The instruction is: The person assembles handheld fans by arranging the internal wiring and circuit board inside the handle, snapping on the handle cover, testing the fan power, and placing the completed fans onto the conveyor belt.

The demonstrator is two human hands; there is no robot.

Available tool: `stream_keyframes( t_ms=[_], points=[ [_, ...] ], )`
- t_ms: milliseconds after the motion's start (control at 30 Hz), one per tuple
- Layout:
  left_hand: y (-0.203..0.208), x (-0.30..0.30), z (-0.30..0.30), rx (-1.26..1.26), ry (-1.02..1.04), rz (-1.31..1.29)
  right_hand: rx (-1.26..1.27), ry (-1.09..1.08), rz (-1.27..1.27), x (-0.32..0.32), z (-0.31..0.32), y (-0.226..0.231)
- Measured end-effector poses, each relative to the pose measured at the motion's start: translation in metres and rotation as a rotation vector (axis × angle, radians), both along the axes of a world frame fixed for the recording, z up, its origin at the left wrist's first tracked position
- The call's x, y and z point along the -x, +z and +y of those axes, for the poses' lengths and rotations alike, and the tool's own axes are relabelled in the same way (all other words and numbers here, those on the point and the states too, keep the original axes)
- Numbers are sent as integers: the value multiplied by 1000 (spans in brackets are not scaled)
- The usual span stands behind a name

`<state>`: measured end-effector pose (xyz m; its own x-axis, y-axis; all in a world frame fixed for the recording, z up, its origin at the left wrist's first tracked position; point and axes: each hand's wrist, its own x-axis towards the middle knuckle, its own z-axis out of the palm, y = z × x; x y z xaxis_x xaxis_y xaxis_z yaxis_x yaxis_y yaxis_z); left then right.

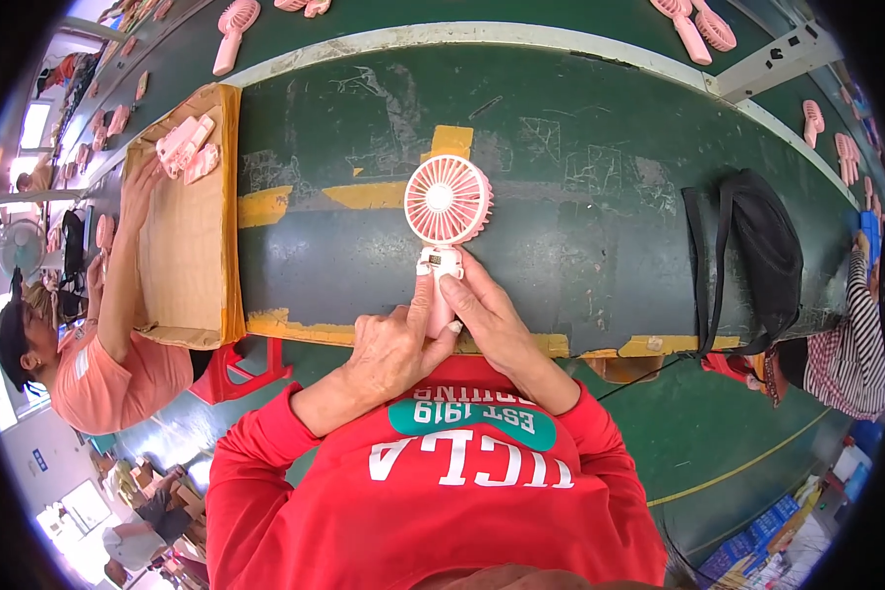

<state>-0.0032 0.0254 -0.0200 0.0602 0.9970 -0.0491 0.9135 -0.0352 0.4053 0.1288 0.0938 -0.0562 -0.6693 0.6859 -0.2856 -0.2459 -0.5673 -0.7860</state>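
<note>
A pink handheld fan with a round white-ribbed grille is held upright in the picture over the near part of the dark green table. A small dark display shows on its white collar. My left hand grips the lower handle from the left, its index finger lying along the front. From the right, my right hand wraps the same handle, the thumb pressed on its front and the fingers behind. The bottom end of the handle is mostly hidden between my hands.
An open cardboard box stands at left, with several pink parts that a co-worker's hand touches. A black bag lies at right. Beyond the pale rail, pink fans lie on a green surface. A red stool is below.
</note>
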Motion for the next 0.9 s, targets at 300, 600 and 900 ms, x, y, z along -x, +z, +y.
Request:
stream_keyframes(
  t_ms=[300,600,900],
  points=[
    [2,-3,2,75,129,-155,110,-127,35,3,1,-14],
    [-2,13,15,453,172,-951,116,-115,199,-4,1,9],
    [8,5,7,134,18,-625,89,-151,135,-8,-7,29]
  ],
)
